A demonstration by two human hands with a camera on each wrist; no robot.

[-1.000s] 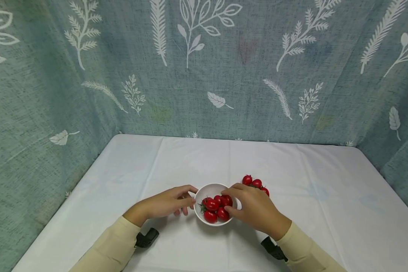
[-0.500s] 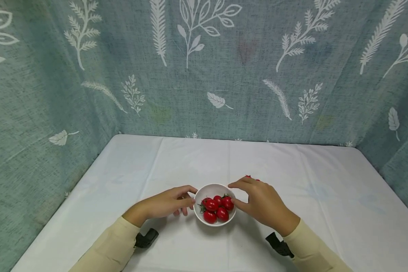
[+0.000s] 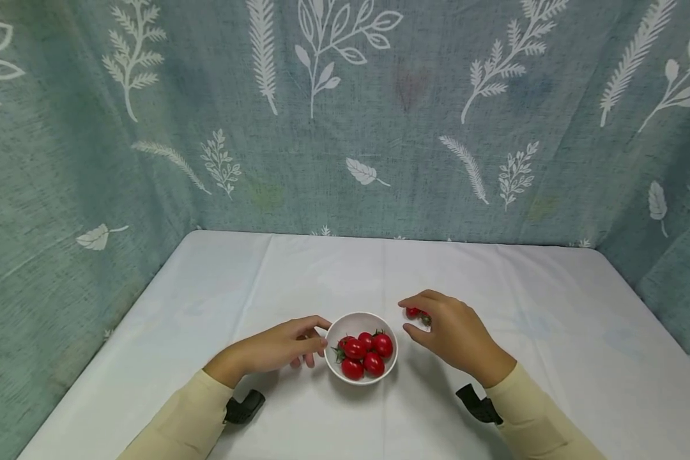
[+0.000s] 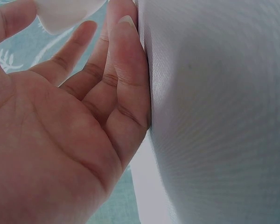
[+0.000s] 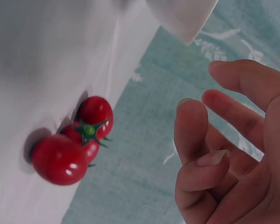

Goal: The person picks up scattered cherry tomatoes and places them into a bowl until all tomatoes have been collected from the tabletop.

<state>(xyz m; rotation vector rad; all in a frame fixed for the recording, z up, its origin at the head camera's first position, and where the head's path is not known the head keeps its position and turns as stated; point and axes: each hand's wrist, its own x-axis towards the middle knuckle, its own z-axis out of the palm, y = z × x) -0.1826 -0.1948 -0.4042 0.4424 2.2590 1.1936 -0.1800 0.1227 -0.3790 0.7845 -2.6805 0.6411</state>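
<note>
Several red cherry tomatoes (image 3: pixel 363 350), some with green stems, lie inside a small white bowl (image 3: pixel 360 380). At the bowl's left side is my left hand (image 3: pixel 273 345), its relaxed fingertips at the rim; in the left wrist view the bowl (image 4: pixel 67 16) shows only partly at the top. My right hand (image 3: pixel 460 332) hovers to the right of the bowl, fingers loosely bent and nothing between them. Beneath and beside it sit loose tomatoes (image 3: pixel 413 312), partly hidden by the hand in the head view. The right wrist view shows three of these tomatoes (image 5: pixel 60 159) close together, apart from the fingers.
A white cloth (image 3: pixel 299 275) covers the table. Behind and at both sides hangs a blue-green curtain (image 3: pixel 322 172) with white leaf prints. Each wrist wears a black camera mount (image 3: pixel 478 404).
My right hand has let go of a cherry tomato in the bowl and moved right, over the loose tomatoes. The left hand has stayed at the bowl's rim.
</note>
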